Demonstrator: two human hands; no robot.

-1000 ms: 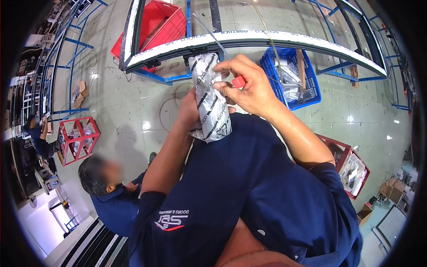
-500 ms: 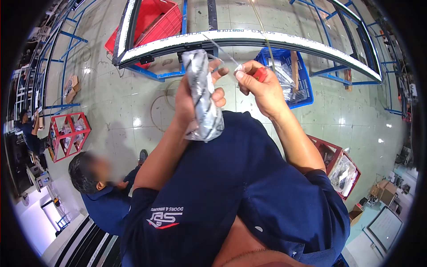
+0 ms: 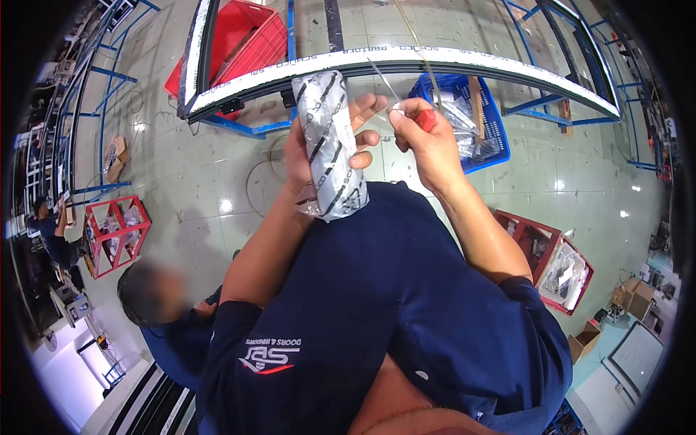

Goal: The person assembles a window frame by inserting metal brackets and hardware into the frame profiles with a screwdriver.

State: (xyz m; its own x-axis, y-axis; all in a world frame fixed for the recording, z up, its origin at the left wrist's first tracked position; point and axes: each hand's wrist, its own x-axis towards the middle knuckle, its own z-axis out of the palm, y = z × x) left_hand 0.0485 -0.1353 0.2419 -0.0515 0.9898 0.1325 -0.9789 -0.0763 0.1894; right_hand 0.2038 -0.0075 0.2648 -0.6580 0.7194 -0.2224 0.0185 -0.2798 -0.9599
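The left hand (image 3: 296,156) has its fingers (image 3: 368,114) curled round a film-wrapped package (image 3: 330,145), printed with black stripes, and holds it upright in front of the chest, well above the floor. The right hand (image 3: 429,141) is closed on a red-handled tool (image 3: 426,119) just beside the package's upper end, and a thin clear strip (image 3: 383,76) rises from between the two hands. The tool may be a small cutter, though its tip is too small to make out. The step in hand looks like opening the wrapping at the top. The next move calls for a steady left grip and a shallow stroke kept clear of the left fingertips. Beyond the hands are a taped frame profile (image 3: 471,58) and a blue crate (image 3: 494,138)
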